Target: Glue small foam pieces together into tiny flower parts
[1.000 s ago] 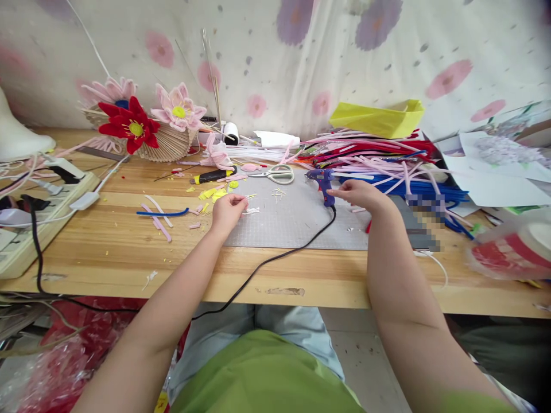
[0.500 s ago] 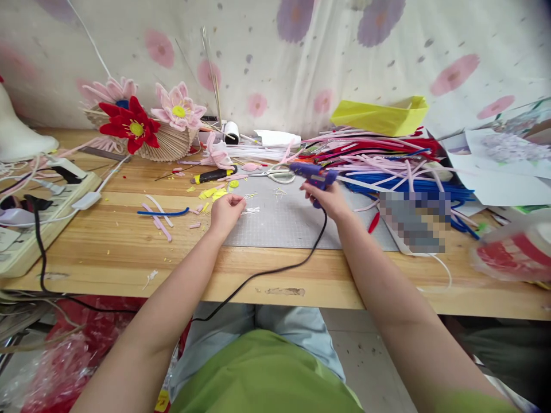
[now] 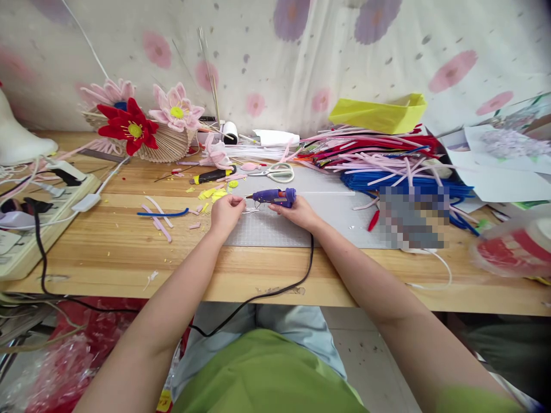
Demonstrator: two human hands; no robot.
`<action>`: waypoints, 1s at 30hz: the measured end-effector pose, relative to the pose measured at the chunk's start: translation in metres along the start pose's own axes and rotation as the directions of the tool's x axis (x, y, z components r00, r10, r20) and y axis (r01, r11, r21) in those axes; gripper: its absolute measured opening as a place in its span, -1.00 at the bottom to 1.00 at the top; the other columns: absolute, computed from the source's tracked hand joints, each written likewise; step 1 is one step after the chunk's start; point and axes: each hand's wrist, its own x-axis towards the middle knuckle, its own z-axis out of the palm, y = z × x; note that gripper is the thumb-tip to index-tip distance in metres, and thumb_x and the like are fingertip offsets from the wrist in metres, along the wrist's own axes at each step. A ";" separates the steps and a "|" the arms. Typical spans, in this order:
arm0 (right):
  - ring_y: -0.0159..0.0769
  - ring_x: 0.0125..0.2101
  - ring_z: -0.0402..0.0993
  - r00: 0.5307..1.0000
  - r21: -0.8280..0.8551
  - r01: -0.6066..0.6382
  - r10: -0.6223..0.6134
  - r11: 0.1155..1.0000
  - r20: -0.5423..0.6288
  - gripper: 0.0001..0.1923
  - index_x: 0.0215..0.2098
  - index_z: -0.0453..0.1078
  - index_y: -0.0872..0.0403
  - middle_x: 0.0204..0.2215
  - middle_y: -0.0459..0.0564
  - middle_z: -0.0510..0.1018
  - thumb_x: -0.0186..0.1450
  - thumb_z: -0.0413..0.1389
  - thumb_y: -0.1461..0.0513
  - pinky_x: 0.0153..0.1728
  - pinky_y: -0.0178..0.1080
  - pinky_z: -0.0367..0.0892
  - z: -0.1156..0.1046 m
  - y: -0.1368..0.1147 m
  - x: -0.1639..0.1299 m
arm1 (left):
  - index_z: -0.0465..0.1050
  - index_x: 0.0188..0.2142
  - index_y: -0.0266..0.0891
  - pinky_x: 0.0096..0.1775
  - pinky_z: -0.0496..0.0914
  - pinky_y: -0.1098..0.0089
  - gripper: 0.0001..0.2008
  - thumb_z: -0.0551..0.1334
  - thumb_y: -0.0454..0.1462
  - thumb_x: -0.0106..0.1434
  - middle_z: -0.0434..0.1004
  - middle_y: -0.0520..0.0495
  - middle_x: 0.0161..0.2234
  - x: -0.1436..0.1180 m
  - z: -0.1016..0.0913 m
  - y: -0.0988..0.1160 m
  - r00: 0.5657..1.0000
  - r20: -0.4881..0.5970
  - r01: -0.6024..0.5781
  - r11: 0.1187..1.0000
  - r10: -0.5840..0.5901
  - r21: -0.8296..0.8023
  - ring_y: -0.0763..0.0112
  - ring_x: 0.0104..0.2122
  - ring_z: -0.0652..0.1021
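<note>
While gripping the glue gun (image 3: pixel 275 197) in the right hand (image 3: pixel 299 212), holding it flat and low over the grey mat (image 3: pixel 327 226). Fingers curled shut round the purple handle, thumb on top. Tip of the gun pointing left, just beside the left hand (image 3: pixel 226 209). Black cord (image 3: pixel 275 289) running from the gun, off the mat, over the table (image 3: pixel 129 252) edge and down toward the lap.

Left hand resting at the left edge of the mat. Thumb and first fingers pinched tight on a tiny bit (image 3: pixel 238 199), too small to tell what. Other fingers tucked in. A few pale scraps (image 3: pixel 250 210) lying on the mat right by that hand.

Behind the hands, scissors (image 3: pixel 278 172) lying flat near the far edge of the mat. To their left, a yellow and black knife (image 3: pixel 213 175). Between the knife and the left hand, little yellow bits (image 3: pixel 213 194). Further left on the wood, a blue stem (image 3: pixel 162 213) and some pink pieces (image 3: pixel 159 221).

At the back right, a big pile of pipe cleaners (image 3: pixel 387 158) in pink, red and blue, with a yellow box (image 3: pixel 379 116) behind it. At the back left, a red flower (image 3: pixel 128 127) and pink flowers (image 3: pixel 176 109) on a fan-shaped base. At the far left, a power strip (image 3: pixel 43 206) with plugs in it.
</note>
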 end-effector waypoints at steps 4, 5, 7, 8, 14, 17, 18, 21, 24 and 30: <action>-0.33 -0.43 0.41 0.999 -0.003 0.042 -0.042 0.999 0.013 -0.56 -0.26 0.47 0.13 -0.49 -0.05 0.53 0.09 0.17 -0.04 -0.32 -0.27 0.32 0.002 -0.001 0.000 | 0.51 -0.39 -0.26 -0.51 0.35 0.46 -0.81 0.23 -0.20 0.05 0.55 -0.05 -0.48 0.001 0.000 -0.001 1.000 0.000 -0.014 1.000 0.014 0.022 0.44 -0.54 0.50; -0.32 -0.42 0.41 0.998 -0.004 0.054 -0.054 0.999 0.019 -0.57 -0.27 0.48 0.13 -0.48 -0.04 0.53 0.09 0.17 -0.04 -0.32 -0.27 0.32 0.002 0.000 0.000 | 0.51 -0.39 -0.26 -0.51 0.36 0.46 -0.81 0.23 -0.19 0.05 0.55 -0.04 -0.48 0.001 0.000 -0.001 1.000 -0.001 -0.016 0.999 0.016 0.027 0.45 -0.55 0.50; -0.32 -0.41 0.42 0.997 -0.006 0.068 -0.068 0.998 0.029 -0.58 -0.27 0.48 0.13 -0.47 -0.04 0.53 0.10 0.16 -0.03 -0.31 -0.27 0.31 0.003 0.000 0.000 | 0.52 -0.39 -0.26 -0.50 0.36 0.45 -0.81 0.23 -0.19 0.05 0.55 -0.04 -0.48 0.000 0.000 -0.001 1.000 -0.004 -0.019 0.999 0.019 0.034 0.45 -0.56 0.49; -0.32 -0.40 0.42 0.997 -0.005 0.071 -0.071 0.997 0.030 -0.58 -0.26 0.48 0.13 -0.47 -0.04 0.53 0.11 0.16 -0.03 -0.30 -0.28 0.31 0.003 0.000 0.000 | 0.52 -0.39 -0.26 -0.50 0.35 0.45 -0.81 0.23 -0.19 0.05 0.55 -0.04 -0.48 0.000 0.000 -0.001 1.000 -0.004 -0.020 0.999 0.020 0.035 0.45 -0.56 0.49; -0.31 -0.36 0.43 0.995 -0.007 0.091 -0.091 0.996 0.031 -0.58 -0.21 0.49 0.12 -0.40 -0.04 0.55 0.11 0.15 0.00 -0.28 -0.27 0.30 0.003 0.000 0.000 | 0.52 -0.39 -0.26 -0.52 0.34 0.45 -0.81 0.23 -0.20 0.05 0.54 -0.04 -0.49 -0.001 -0.001 0.001 1.000 -0.005 -0.017 0.999 0.017 0.041 0.45 -0.58 0.48; -0.31 -0.36 0.43 0.996 -0.018 0.086 -0.085 0.996 0.025 -0.57 -0.21 0.49 0.13 -0.40 -0.04 0.55 0.11 0.15 -0.01 -0.28 -0.27 0.30 0.003 0.002 0.001 | 0.52 -0.39 -0.26 -0.51 0.34 0.45 -0.81 0.23 -0.20 0.05 0.54 -0.03 -0.49 -0.001 -0.001 0.002 1.000 -0.003 -0.016 0.999 0.016 0.050 0.45 -0.57 0.49; -0.31 -0.36 0.43 0.996 -0.023 0.081 -0.081 0.996 0.024 -0.56 -0.21 0.49 0.13 -0.40 -0.04 0.55 0.11 0.15 -0.02 -0.28 -0.27 0.30 0.003 0.002 0.001 | 0.52 -0.39 -0.26 -0.50 0.34 0.45 -0.81 0.23 -0.20 0.05 0.54 -0.03 -0.49 -0.001 -0.001 0.002 1.000 -0.002 -0.017 0.998 0.017 0.053 0.45 -0.57 0.49; -0.31 -0.36 0.43 0.997 -0.030 0.071 -0.071 0.997 0.018 -0.56 -0.21 0.49 0.13 -0.41 -0.04 0.55 0.11 0.16 -0.02 -0.28 -0.27 0.30 0.002 0.003 0.001 | 0.52 -0.39 -0.25 -0.49 0.34 0.45 -0.81 0.22 -0.19 0.06 0.54 -0.02 -0.49 -0.002 -0.001 0.002 1.000 -0.001 -0.028 0.998 0.028 0.062 0.46 -0.58 0.48; -0.29 -0.35 0.43 0.997 -0.032 0.072 -0.072 0.997 0.015 -0.56 -0.21 0.49 0.13 -0.41 -0.04 0.55 0.11 0.15 -0.02 -0.28 -0.27 0.30 0.001 0.003 0.001 | 0.51 -0.39 -0.25 -0.49 0.35 0.44 -0.81 0.22 -0.19 0.06 0.54 0.00 -0.50 -0.002 -0.001 0.002 0.999 0.001 -0.035 0.997 0.035 0.068 0.47 -0.58 0.48; -0.28 -0.33 0.44 0.994 -0.030 0.101 -0.100 0.994 0.044 -0.55 -0.18 0.50 0.12 -0.36 -0.02 0.57 0.12 0.14 -0.03 -0.26 -0.25 0.31 0.002 0.002 0.001 | 0.52 -0.38 -0.23 -0.46 0.36 0.45 -0.81 0.22 -0.19 0.06 0.55 0.01 -0.49 -0.001 -0.001 0.001 0.999 0.008 -0.036 0.996 0.036 0.087 0.47 -0.55 0.50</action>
